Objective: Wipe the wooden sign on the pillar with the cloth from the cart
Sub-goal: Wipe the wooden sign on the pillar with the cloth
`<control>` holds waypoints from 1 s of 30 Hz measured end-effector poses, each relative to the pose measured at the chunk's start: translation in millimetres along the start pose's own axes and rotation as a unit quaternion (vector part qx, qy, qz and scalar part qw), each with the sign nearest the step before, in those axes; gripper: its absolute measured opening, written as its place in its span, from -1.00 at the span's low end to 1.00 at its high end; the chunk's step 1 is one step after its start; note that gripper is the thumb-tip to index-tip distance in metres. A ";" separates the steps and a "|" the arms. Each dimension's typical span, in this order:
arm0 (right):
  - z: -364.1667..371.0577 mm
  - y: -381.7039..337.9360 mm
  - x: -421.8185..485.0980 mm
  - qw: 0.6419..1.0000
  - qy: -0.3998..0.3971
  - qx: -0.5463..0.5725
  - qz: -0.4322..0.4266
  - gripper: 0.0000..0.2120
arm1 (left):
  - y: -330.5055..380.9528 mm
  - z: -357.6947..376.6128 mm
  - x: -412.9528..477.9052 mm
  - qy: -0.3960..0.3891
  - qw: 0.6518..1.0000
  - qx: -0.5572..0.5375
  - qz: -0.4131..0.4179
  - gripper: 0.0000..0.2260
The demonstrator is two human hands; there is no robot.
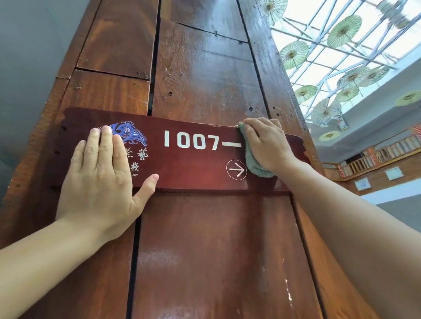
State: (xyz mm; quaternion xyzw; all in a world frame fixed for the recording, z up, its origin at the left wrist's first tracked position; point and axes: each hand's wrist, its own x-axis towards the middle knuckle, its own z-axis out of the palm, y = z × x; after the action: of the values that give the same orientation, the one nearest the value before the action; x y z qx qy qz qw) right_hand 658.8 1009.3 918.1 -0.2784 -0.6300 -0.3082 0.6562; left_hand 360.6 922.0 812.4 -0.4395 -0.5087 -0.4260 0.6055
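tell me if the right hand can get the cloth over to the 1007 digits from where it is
Probably yes. The right hand presses the cloth flat on the sign just right of the digits, and the board between them is bare. The left hand rests further left, over the logo.

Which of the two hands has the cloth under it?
The right hand, at the sign's right end, presses the grey-green cloth beside the arrow. The left hand lies flat and bare over the blue emblem.
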 end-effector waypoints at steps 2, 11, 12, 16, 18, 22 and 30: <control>-5.4 11.6 1.4 1.000 -0.014 0.005 0.018 -0.63 | -0.1 0.1 0.0 -0.002 1.000 0.000 0.002 -0.11; -39.9 52.4 2.9 0.989 -0.045 0.068 0.119 -0.67 | -1.5 4.2 0.9 0.015 1.000 0.002 0.011 -0.11; -45.6 54.3 1.8 0.983 -0.047 0.112 0.141 -0.70 | -1.6 4.7 1.2 0.020 1.000 0.002 0.012 -0.11; -56.1 59.4 -6.6 0.955 -0.025 0.226 0.188 -0.72 | -3.9 10.4 1.7 0.036 0.999 0.006 0.016 -0.13; -53.0 55.9 -9.8 0.953 -0.014 0.229 0.198 -0.71 | -4.8 12.6 2.1 0.042 0.999 0.005 0.019 -0.14; -44.8 43.1 -10.0 0.956 0.006 0.199 0.215 -0.73 | -4.7 13.0 2.4 0.045 0.999 0.006 0.025 -0.16; -6.6 -29.1 -4.9 0.979 0.029 0.128 0.155 -0.71 | -3.6 5.1 -0.3 0.010 1.000 0.005 0.018 -0.15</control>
State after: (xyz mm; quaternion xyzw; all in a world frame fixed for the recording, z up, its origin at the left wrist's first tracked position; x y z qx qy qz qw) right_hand 641.2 985.5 912.2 -0.2771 -0.5940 -0.1281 0.7443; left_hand 355.9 926.0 813.0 -0.4416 -0.4964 -0.4170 0.6202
